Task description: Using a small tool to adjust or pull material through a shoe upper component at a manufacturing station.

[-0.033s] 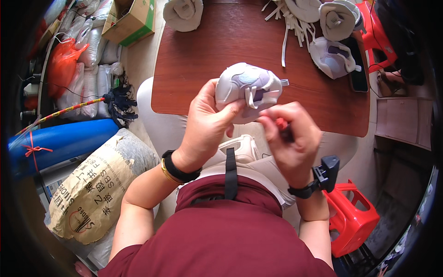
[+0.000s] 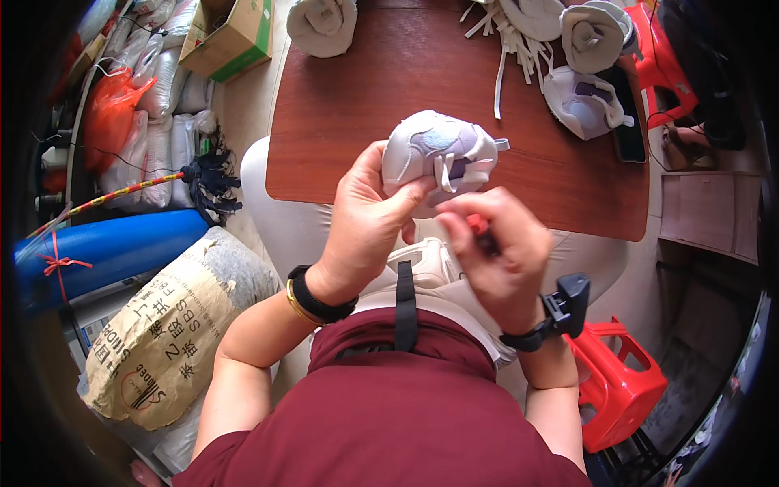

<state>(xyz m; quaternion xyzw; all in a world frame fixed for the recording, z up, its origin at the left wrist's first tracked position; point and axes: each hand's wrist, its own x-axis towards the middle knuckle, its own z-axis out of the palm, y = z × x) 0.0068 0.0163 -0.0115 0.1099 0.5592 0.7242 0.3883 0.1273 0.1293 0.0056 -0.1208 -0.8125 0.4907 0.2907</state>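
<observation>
A white and lavender shoe upper (image 2: 442,140) is held up above the near edge of the table. My left hand (image 2: 369,211) grips its left end, with the thumb pressed on the side. Just below and to the right of the upper, my right hand (image 2: 507,247) is curled round a small tool with a red and black handle (image 2: 480,227). The tool's working end is hidden by the fingers. A white pull tab sticks out from the right end of the upper. Below, a white piece (image 2: 426,252) lies on my lap.
The brown table (image 2: 349,146) carries another shoe upper (image 2: 584,101), a dark phone (image 2: 629,126), rolled pale material (image 2: 322,24) and white straps (image 2: 519,53). A red stool (image 2: 617,385) stands at the right. On the left are a paper sack (image 2: 174,333), a blue cylinder (image 2: 122,243) and a mop (image 2: 211,183).
My right hand has moved slightly left and down with the tool, and its fingers are nearer the underside of the upper. The left hand and upper have hardly shifted.
</observation>
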